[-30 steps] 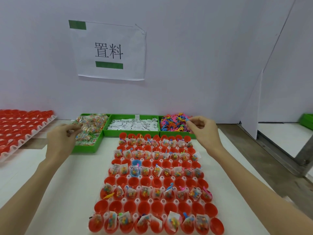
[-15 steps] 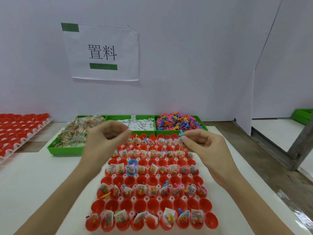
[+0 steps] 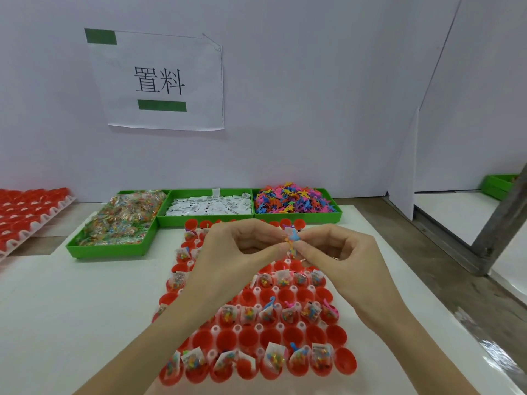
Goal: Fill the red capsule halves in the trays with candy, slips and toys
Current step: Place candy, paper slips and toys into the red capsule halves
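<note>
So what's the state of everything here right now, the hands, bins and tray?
Left hand: pinching small plastic toys.
Right hand: pinching the same toys.
Red capsule tray: filled rows alternate with empty rows.
Green candy bin: heaped with packets.
Green slip bin: holding white slips.
Green toy bin: piled with colourful toys.

The red capsule halves [image 3: 225,339] look like smooth, slightly glossy plastic, seated in a whitish plastic tray [image 3: 259,327]. The three green bins [image 3: 296,217] are matt moulded plastic. The candy packets [image 3: 122,220] are clear, shiny film; the slips [image 3: 208,208] are white printed paper; the toys [image 3: 291,201] look like soft bright plastic. The desk [image 3: 71,309] top is smooth matt white. The sign [image 3: 159,81] is thin paper with green tape. A dull grey metal bar [image 3: 502,220] stands on the right
</note>
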Available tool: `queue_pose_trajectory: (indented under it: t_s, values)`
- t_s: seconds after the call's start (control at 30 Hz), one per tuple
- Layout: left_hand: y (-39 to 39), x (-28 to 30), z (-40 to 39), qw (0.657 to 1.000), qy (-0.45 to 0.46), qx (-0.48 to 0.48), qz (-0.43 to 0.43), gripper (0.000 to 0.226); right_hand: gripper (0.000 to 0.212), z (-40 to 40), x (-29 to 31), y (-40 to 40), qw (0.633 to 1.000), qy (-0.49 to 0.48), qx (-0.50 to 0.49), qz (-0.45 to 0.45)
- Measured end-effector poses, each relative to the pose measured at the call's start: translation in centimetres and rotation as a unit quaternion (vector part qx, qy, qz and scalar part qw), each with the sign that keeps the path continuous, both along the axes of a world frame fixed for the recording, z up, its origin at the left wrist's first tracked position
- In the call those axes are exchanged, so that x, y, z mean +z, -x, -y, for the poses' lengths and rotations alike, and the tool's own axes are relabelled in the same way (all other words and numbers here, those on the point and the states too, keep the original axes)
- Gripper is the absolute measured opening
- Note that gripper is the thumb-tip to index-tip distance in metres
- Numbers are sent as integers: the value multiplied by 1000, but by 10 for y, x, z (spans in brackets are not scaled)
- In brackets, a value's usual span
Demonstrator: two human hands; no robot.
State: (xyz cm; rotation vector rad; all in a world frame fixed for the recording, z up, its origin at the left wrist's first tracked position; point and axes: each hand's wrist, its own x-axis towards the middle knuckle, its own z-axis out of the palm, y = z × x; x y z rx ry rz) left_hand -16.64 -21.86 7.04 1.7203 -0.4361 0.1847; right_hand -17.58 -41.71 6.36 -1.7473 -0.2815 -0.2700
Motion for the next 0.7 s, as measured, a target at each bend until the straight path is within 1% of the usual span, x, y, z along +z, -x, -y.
queue_pose_trajectory:
  t_s: [0.13,0.23,0.33,0.5,0.57,0.6,0.7]
  values:
    - [-1,-3,6,999,-35,-4,30,15,15,7,0,1,999,38,-23,29]
    - [-2,-5,10,999,-32,-1,34,17,15,11,1,2,998,38,-22,42]
    - [-3,-6,11,999,-27,-1,32,28,15,11,3,1,999,36,-13,34]
    - [-9,-4,5,997,-46,-9,54,22,15,6,7,-3,1000,28,0,4]
    - [-13,-1,0,998,-33,-1,56,20,12,3,12,-11,998,-7,38,-46]
    - [-15,1,-4,998,-22,5,56,19,12,1,14,-17,993,-36,77,-79]
    - [-26,8,-19,996,5,48,74,18,21,-9,25,-47,960,-128,201,-147]
